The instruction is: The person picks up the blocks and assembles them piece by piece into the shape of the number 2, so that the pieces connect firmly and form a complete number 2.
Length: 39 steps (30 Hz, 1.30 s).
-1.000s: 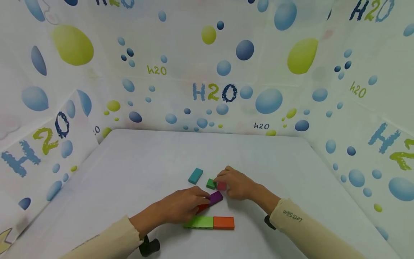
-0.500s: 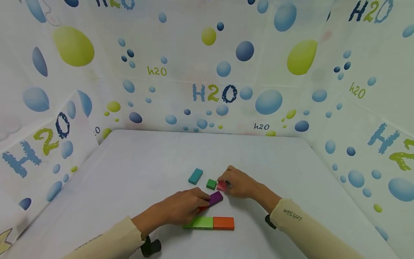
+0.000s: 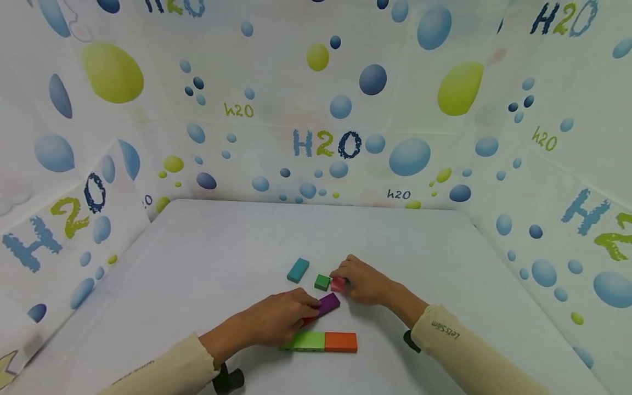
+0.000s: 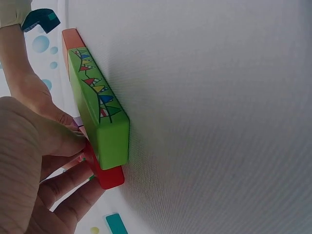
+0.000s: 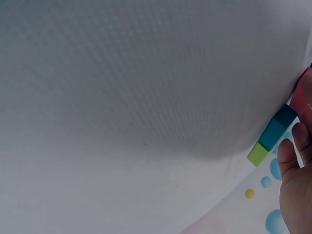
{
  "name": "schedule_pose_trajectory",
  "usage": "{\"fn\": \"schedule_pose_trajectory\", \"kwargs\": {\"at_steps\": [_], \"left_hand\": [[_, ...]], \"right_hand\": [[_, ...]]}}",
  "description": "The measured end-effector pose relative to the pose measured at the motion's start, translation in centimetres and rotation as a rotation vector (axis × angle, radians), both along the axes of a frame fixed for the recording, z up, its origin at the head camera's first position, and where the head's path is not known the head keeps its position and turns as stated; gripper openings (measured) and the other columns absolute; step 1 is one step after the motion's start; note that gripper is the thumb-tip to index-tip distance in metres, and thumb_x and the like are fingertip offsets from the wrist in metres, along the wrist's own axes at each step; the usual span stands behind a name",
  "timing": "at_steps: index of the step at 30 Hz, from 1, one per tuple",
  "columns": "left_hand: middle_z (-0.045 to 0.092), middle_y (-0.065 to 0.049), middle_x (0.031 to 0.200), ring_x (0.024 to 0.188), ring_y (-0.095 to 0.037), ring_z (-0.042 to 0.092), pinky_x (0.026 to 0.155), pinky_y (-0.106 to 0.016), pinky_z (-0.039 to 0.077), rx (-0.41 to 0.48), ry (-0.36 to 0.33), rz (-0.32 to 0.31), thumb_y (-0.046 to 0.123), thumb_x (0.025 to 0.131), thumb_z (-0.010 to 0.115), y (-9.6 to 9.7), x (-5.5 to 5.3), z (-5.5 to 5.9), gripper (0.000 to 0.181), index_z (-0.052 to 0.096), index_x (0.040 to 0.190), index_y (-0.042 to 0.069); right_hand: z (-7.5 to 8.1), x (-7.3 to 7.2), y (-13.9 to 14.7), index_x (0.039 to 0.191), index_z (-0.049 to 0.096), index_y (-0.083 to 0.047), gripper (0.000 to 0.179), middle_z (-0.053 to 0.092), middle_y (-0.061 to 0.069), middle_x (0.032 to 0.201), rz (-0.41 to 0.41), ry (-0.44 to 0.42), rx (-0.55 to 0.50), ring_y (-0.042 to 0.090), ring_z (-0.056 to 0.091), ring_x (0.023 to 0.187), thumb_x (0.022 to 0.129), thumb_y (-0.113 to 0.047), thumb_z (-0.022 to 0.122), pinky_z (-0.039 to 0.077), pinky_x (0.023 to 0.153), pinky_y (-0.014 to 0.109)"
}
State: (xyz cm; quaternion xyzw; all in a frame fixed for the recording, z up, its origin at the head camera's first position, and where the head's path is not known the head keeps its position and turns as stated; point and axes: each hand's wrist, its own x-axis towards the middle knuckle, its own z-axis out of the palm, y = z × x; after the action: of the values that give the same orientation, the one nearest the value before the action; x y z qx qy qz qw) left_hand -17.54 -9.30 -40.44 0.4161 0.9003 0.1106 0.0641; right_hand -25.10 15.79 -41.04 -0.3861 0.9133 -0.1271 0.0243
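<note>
My left hand (image 3: 276, 317) grips a red block (image 3: 309, 320), with the thumb and fingers on its sides in the left wrist view. A purple block (image 3: 328, 304) lies end to end with the red one, slanting away to the right. My right hand (image 3: 364, 280) pinches a small pink block (image 3: 338, 284) just beyond the purple one. Beside the pink block lies a small green block (image 3: 322, 282). Nearer me, a light green block (image 4: 105, 112) with a printed bunting pattern sits against an orange block (image 3: 340, 342), partly covered by my left hand.
A teal block (image 3: 298, 270) lies farther off, left of the small green one. The white tabletop (image 3: 222, 236) ends at a backdrop (image 3: 276, 126) printed with coloured drops, which also rises along both sides.
My right fingertips have drawn slightly back from the small green block, showing more of it and of the pink block. The left hand has barely moved.
</note>
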Motion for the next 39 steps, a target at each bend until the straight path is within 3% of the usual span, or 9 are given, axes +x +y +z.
{"fn": "schedule_pose_trajectory", "kwargs": {"at_steps": [13, 25, 39], "left_hand": [[0.063, 0.001, 0.137, 0.125, -0.015, 0.057, 0.101, -0.035, 0.053, -0.006, 0.023, -0.005, 0.011, 0.095, 0.067, 0.1, 0.1, -0.1, 0.034, 0.072, 0.128, 0.014], [0.064, 0.001, 0.137, 0.125, -0.015, 0.057, 0.102, -0.036, 0.052, 0.001, 0.026, -0.002, 0.009, 0.095, 0.066, 0.1, 0.2, -0.1, 0.035, 0.071, 0.13, 0.013], [0.064, 0.0, 0.136, 0.124, -0.015, 0.058, 0.101, -0.035, 0.053, 0.018, 0.037, -0.005, 0.008, 0.094, 0.067, 0.0, 0.2, -0.2, 0.035, 0.071, 0.129, 0.012]], "right_hand": [[-0.2, 0.1, 0.3, 0.131, 0.068, -0.013, 0.04, 0.066, 0.002, 0.119, -0.014, -0.011, 0.003, 0.019, 0.052, 0.114, 0.092, -0.003, 0.068, 0.052, 0.1, 0.036], [0.3, 1.0, 0.3, 0.131, 0.068, -0.013, 0.04, 0.066, 0.002, 0.117, -0.048, -0.039, 0.001, 0.017, 0.055, 0.11, 0.093, -0.003, 0.067, 0.054, 0.096, 0.035], [0.6, 1.7, 0.5, 0.13, 0.068, -0.01, 0.04, 0.067, 0.003, 0.116, -0.033, -0.051, 0.0, 0.018, 0.058, 0.108, 0.091, -0.006, 0.071, 0.054, 0.096, 0.037]]}}
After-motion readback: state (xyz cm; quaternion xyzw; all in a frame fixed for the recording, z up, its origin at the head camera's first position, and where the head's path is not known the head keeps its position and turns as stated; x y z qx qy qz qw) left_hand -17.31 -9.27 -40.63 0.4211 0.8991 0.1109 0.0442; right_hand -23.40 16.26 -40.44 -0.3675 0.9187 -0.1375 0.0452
